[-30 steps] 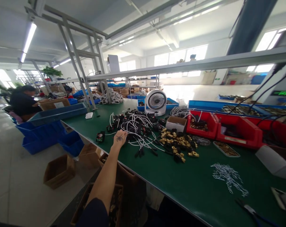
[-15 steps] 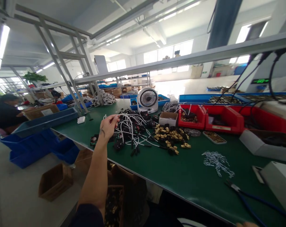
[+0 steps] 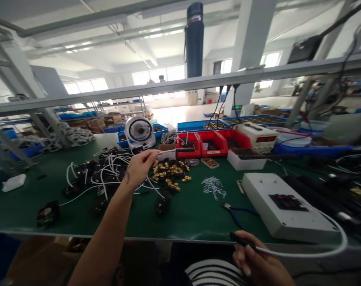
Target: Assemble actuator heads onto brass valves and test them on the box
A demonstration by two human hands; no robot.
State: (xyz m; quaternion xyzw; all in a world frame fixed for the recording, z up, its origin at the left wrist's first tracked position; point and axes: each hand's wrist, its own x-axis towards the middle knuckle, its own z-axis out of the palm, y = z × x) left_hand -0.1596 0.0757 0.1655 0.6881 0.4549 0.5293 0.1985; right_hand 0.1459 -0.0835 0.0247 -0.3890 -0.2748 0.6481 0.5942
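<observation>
Red bins and brass fittings (heaps of them) show a workshop.

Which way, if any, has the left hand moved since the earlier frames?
Yes, rightward: the left hand was left of the white fan; now it appears just below it in view.

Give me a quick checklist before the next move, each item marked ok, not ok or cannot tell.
1. Left hand gripping the white cable: ok.
2. Right hand holding the black connector: ok.
3. The cable's black end joined to that connector: not ok, they are well apart.
4. Pliers out of both hands: ok, lying on the green bench beside the grey box.
5. Black part below the left hand resting on the bench: cannot tell.
6. Settings on the box's black panel: cannot tell, too small.
</observation>
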